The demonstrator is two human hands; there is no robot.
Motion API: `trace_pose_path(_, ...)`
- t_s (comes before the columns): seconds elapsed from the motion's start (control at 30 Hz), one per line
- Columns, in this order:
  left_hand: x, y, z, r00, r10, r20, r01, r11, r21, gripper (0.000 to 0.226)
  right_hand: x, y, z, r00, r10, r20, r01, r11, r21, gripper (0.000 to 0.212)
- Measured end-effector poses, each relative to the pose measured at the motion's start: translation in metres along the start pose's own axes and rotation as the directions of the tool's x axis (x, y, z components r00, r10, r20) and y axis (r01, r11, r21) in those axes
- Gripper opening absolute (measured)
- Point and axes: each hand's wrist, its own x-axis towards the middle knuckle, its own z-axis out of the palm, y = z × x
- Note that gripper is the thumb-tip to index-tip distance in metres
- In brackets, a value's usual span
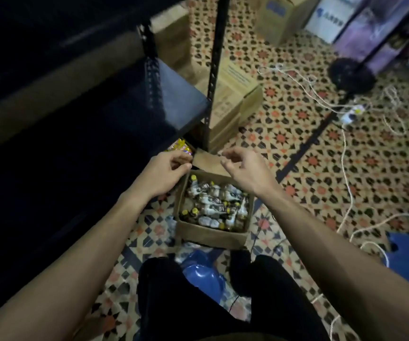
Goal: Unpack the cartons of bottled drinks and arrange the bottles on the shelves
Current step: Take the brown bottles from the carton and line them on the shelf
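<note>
**Carton open beside the rack, hands at its far flap**

Bottles (213, 205) lie packed and jumbled inside an open brown carton (211, 236) that sits on the patterned tile floor (297, 148), right in front of the person's black trouser legs (174, 303). The bottles have yellow caps and pale labels; blur hides the print.

The carton's far flap (207, 159) is folded outward toward the foot of the black shelf post (219, 57). The left hand (166, 171) is at the flap's left end with its fingers curled. Whether its grip is pinched on the cardboard or just beside it I cannot tell, as that edge is smeared. The right hand (245, 168) hovers above the flap's right end; its grip is slack, fingers loosely bent and apart, with nothing in them.

A dark shelf board (181, 99) juts out above and left of the carton, with nothing visible on the part in view. Behind the post stands a stack of closed cartons (235, 94). A yellow packet (180, 146) shows just beyond the left hand, under the shelf. A crumpled blue bag (203, 271) lies between the legs, and white cords (346, 153) trail across the floor to the right.
</note>
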Motion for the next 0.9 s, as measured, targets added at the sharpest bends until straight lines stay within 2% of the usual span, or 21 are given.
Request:
trace_pose_path(0.1, 0.032, -0.038, 0.043, 0.993, -0.031, 0.110, 0.026, 0.999, 0.042, 0.021, 0.010, 0.055, 0.028, 0.997, 0.065, 0.042, -0.062, 0.996, -0.071, 0.034)
trace_pose_path(0.27, 0.082, -0.104, 0.114, 0.970, -0.065, 0.235, 0.031, 0.989, 0.145, 0.023, 0.032, 0.137, 0.079, 0.969, 0.203, 0.141, -0.196, 0.979, -0.062, 0.026)
trace_pose_path(0.47, 0.136, -0.204, 0.193, 0.923, -0.156, 0.352, 0.026, 0.937, 0.347, 0.032, 0.085, 0.226, 0.161, 0.920, 0.335, 0.203, -0.306, 0.938, -0.162, 0.046)
trace_pose_path(0.63, 0.163, -0.290, 0.235, 0.892, -0.239, 0.383, 0.038, 0.885, 0.464, 0.033, 0.128, 0.282, 0.232, 0.872, 0.417, 0.256, -0.373, 0.905, -0.202, 0.063)
trace_pose_path(0.8, 0.183, -0.351, 0.252, 0.885, -0.286, 0.368, 0.081, 0.872, 0.482, 0.038, 0.156, 0.334, 0.290, 0.831, 0.479, 0.284, -0.434, 0.877, -0.207, 0.041)
trace_pose_path(0.9, 0.194, -0.380, 0.258, 0.875, -0.313, 0.369, 0.110, 0.872, 0.478, 0.041, 0.166, 0.358, 0.325, 0.827, 0.470, 0.310, -0.396, 0.877, -0.272, 0.054)
